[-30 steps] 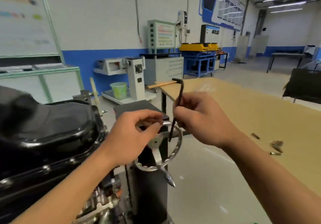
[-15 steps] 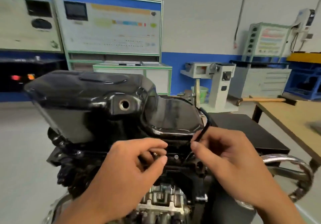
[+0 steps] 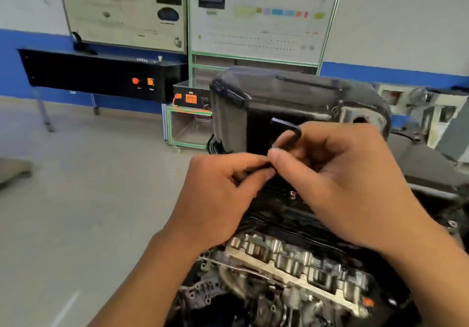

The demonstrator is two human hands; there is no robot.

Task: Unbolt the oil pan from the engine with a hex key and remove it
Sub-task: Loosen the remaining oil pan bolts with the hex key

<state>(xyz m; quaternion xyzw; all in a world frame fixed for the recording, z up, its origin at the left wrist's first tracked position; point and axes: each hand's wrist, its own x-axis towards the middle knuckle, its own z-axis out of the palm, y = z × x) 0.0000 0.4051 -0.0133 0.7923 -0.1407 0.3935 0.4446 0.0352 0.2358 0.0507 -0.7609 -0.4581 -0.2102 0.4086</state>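
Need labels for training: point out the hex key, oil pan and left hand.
hex key (image 3: 284, 124): head view, its short bent arm.
oil pan (image 3: 279, 96): head view, black top face.
left hand (image 3: 220, 200): head view, back of hand.

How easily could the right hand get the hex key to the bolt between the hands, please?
Probably easily, yes: the bolt lies uncovered below the right hand, which grips the hex key; nothing blocks it.

Head-worn view; looks forward and down, close over the engine (image 3: 291, 263).

Grey floor (image 3: 76, 200) bears a green-framed cart (image 3: 189, 129) and black console (image 3: 101, 75).
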